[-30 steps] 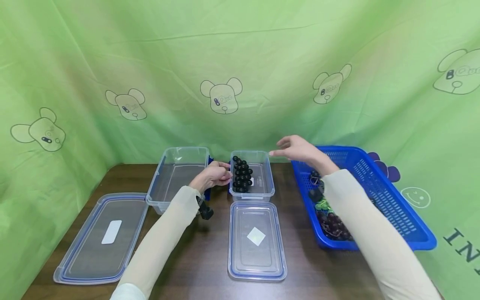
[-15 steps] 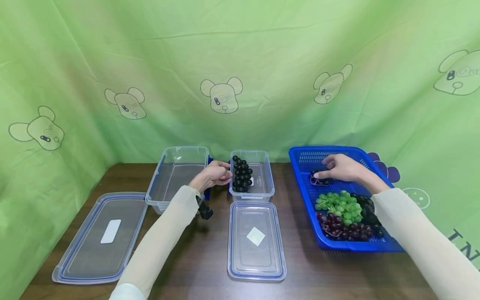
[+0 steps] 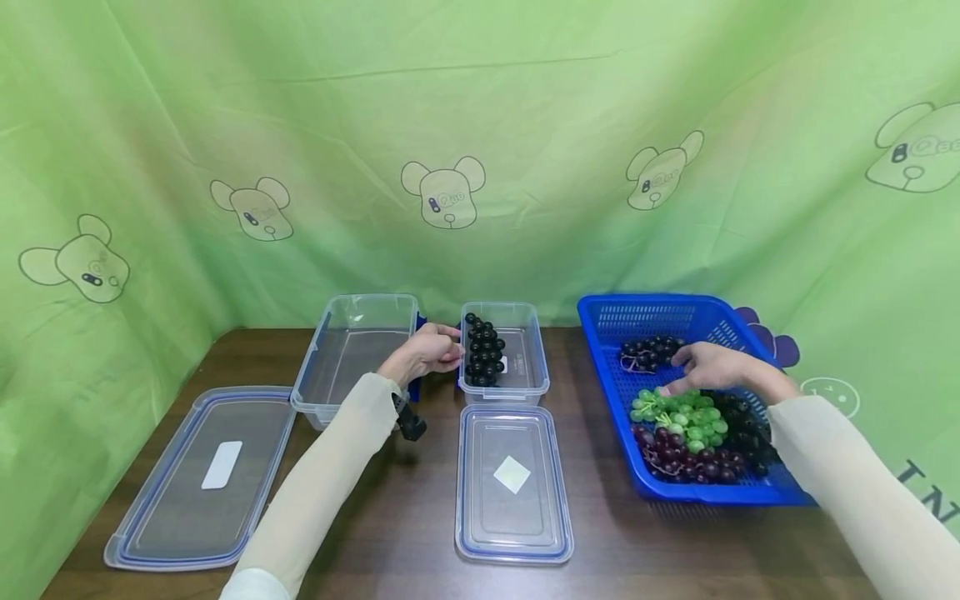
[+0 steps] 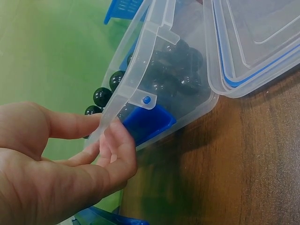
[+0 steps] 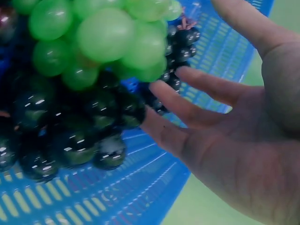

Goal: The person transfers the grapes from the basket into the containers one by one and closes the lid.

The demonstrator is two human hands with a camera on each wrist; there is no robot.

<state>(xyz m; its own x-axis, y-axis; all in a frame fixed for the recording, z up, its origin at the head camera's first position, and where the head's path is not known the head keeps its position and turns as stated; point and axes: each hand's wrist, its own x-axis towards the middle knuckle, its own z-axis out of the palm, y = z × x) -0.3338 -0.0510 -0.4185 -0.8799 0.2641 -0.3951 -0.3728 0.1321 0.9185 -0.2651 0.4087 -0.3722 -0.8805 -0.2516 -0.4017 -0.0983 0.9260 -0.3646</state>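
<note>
Box pinched by left fingers, right fingers apart; dark grapes could be snagged, being crowded by green grapes.

A big green cloth hangs behind a brown wood table and at its left and right. The cloth has soft folds and 5 drawn animal heads with 2 round ears each. To the right are a purple shape, a smiley face and big dark letters. Pale light shines on the table.
</note>
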